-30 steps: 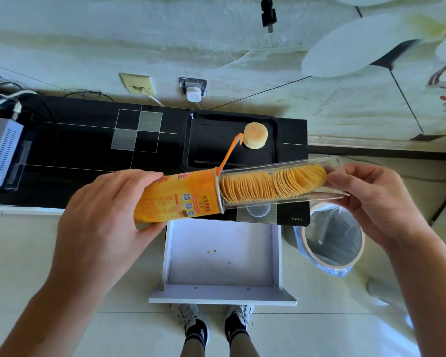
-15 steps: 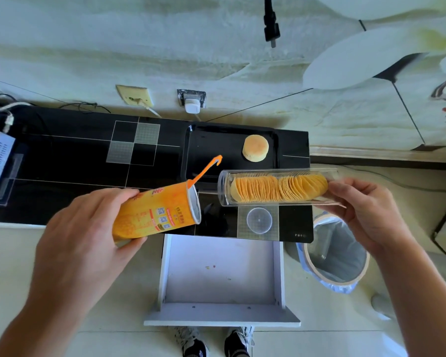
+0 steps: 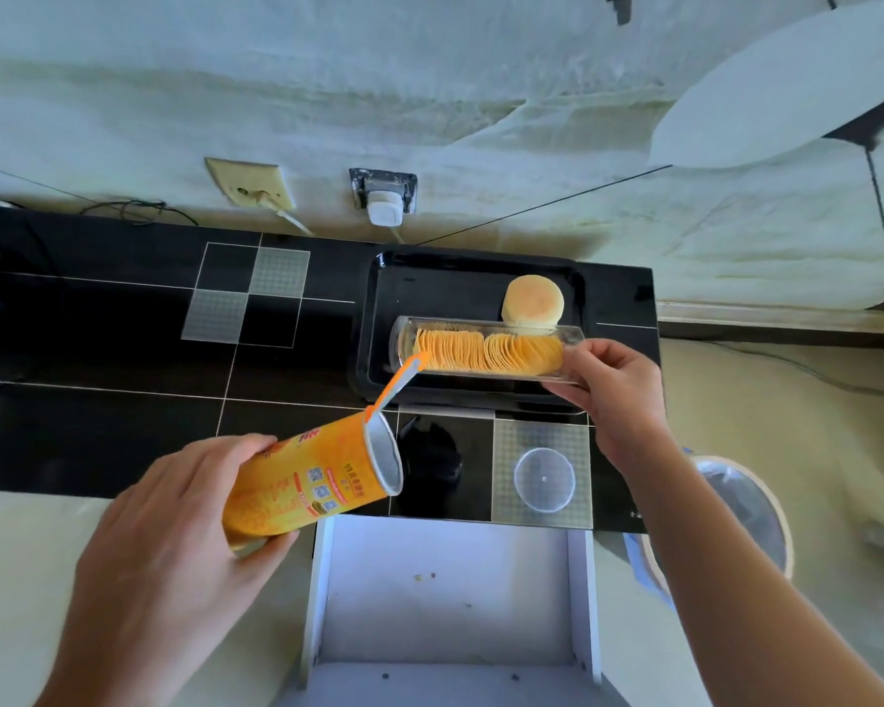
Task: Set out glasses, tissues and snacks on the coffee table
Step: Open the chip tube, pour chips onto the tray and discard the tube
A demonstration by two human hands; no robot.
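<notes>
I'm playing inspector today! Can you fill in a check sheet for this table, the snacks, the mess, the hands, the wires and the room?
Surface: black table, glossy.
Job's things: chips in clear sleeve, over black tray; round cake on tray; empty orange can.
Clutter: clear lid; crumbs in open drawer.
Grippers: left hand holds can; right hand holds sleeve.
Cables: white plug; dark wire by wall.
Surroundings: bin on floor.
</notes>
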